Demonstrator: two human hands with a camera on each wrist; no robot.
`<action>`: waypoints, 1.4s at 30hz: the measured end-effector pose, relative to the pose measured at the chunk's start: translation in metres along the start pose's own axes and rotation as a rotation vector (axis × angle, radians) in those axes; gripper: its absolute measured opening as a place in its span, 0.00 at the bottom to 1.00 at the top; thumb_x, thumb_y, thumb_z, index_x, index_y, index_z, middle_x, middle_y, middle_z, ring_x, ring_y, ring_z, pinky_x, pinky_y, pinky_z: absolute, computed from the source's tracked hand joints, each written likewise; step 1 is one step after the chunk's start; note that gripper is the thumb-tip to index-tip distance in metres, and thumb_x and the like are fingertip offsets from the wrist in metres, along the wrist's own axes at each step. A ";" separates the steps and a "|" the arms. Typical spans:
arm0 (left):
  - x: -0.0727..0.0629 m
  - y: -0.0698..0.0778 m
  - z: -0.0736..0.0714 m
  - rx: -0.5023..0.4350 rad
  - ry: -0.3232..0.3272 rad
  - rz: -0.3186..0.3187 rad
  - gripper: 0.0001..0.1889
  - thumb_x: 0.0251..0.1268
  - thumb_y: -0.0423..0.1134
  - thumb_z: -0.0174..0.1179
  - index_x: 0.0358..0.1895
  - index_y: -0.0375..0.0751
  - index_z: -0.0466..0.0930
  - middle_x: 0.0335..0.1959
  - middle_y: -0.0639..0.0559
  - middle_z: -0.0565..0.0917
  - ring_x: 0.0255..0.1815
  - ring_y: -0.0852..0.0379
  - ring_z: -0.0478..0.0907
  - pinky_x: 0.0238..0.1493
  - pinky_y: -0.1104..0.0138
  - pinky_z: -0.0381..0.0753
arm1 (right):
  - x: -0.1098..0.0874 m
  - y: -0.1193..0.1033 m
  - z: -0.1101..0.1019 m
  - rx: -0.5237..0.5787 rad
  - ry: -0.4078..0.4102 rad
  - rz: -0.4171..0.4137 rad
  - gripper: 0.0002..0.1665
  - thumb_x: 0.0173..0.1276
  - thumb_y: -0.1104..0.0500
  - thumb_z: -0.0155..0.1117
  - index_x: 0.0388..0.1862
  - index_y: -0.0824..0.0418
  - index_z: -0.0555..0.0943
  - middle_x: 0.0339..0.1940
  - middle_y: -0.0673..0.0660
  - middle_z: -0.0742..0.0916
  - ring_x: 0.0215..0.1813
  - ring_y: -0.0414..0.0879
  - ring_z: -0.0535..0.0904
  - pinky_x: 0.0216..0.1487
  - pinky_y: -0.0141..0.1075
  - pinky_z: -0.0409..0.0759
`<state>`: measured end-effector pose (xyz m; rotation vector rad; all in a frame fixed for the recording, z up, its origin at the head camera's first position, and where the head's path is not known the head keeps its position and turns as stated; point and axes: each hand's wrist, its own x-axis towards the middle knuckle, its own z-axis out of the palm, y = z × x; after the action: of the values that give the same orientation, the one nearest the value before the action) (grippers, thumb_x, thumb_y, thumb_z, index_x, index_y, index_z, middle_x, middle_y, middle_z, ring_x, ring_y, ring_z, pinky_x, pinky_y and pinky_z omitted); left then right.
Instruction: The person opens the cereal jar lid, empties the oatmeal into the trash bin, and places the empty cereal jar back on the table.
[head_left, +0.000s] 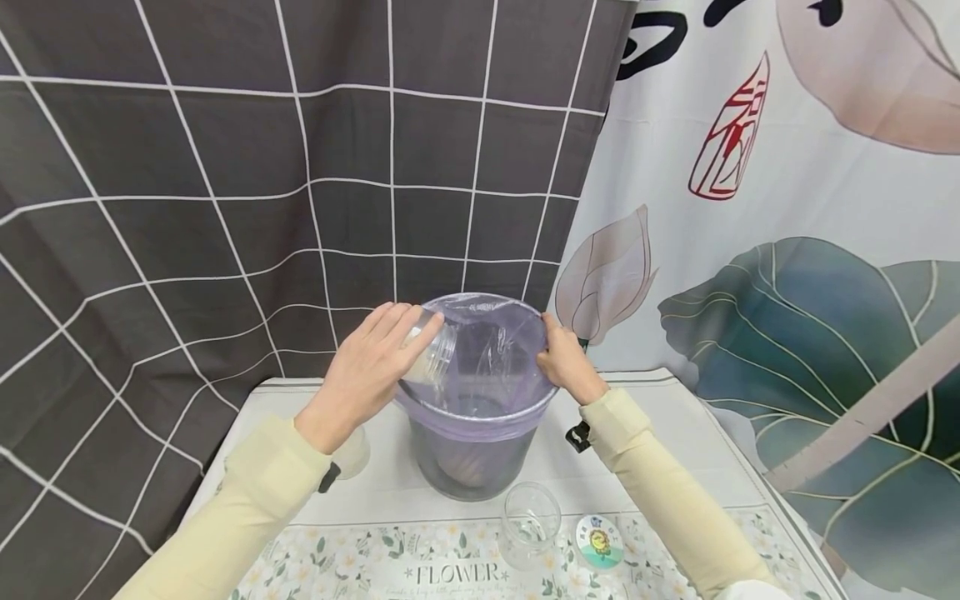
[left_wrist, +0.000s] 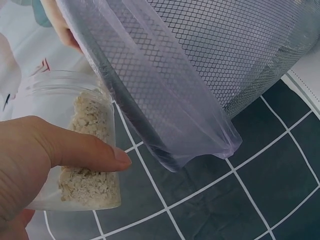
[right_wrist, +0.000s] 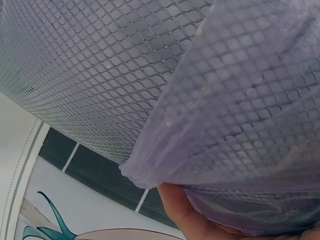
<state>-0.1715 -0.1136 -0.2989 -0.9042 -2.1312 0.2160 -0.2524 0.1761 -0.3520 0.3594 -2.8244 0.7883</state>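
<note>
A mesh trash bin (head_left: 472, 471) stands on the table, lined with a translucent purple bag (right_wrist: 185, 125) folded over its rim. My left hand (head_left: 371, 362) grips a clear jar (head_left: 438, 354) tipped on its side, mouth over the bin's left rim. Pale, oat-like flakes (left_wrist: 92, 117) lie along one side of the jar in the left wrist view, my left thumb (left_wrist: 95, 152) across it. On the opposite side, my right hand (head_left: 566, 358) grips the rim and bag, thumb on top. Most of the right fingers are hidden in the right wrist view.
In front of the bin stands a clear glass (head_left: 529, 521), with a round lid with a flower picture (head_left: 600, 542) to its right. A pale round object (head_left: 352, 454) is partly hidden behind the left wrist. A dark grid curtain (head_left: 225, 208) hangs behind the table.
</note>
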 end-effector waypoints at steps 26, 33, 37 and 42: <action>0.006 0.003 0.002 0.086 0.006 0.080 0.33 0.43 0.19 0.58 0.59 0.42 0.71 0.56 0.45 0.73 0.59 0.48 0.66 0.69 0.61 0.57 | -0.001 -0.002 -0.001 0.006 0.018 -0.009 0.40 0.48 0.71 0.49 0.66 0.70 0.58 0.49 0.74 0.78 0.52 0.64 0.74 0.47 0.52 0.78; 0.012 0.006 0.004 0.106 0.016 0.125 0.34 0.39 0.19 0.59 0.58 0.42 0.71 0.55 0.46 0.72 0.59 0.48 0.66 0.68 0.61 0.58 | -0.002 -0.002 0.000 0.005 0.025 -0.018 0.38 0.50 0.70 0.48 0.65 0.70 0.60 0.47 0.73 0.78 0.51 0.64 0.74 0.46 0.52 0.78; 0.013 0.008 0.004 0.125 0.000 0.132 0.37 0.34 0.21 0.62 0.58 0.43 0.70 0.56 0.46 0.71 0.59 0.48 0.64 0.68 0.60 0.58 | -0.003 -0.002 0.001 0.003 0.024 -0.011 0.38 0.51 0.71 0.48 0.65 0.70 0.59 0.47 0.74 0.78 0.50 0.64 0.74 0.46 0.53 0.78; 0.011 0.008 0.005 0.140 -0.010 0.145 0.39 0.33 0.23 0.65 0.59 0.42 0.69 0.57 0.46 0.71 0.60 0.48 0.64 0.69 0.61 0.57 | -0.002 -0.003 0.000 0.009 0.018 -0.002 0.39 0.50 0.71 0.48 0.66 0.69 0.58 0.48 0.74 0.78 0.51 0.64 0.74 0.47 0.53 0.77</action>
<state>-0.1755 -0.1003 -0.2987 -0.9766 -2.0335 0.4387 -0.2492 0.1739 -0.3511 0.3543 -2.8044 0.7996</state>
